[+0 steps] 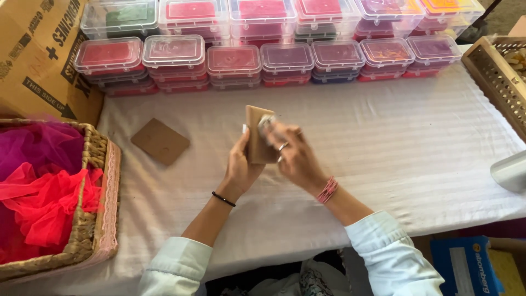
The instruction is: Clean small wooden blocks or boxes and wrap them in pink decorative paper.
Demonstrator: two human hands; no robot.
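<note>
White-clothed table [383, 164], boxes [285, 60] at 12 o'clock, left hand [241, 167] clamps card [256, 143], right hand [293, 156] fingers pinch perhaps something small and shiny at its top.

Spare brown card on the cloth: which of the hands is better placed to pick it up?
Probably the left. The spare brown card lies on the left side of the white cloth, nearer the left hand, though that hand holds the upright card. The right hand is farther away.
</note>
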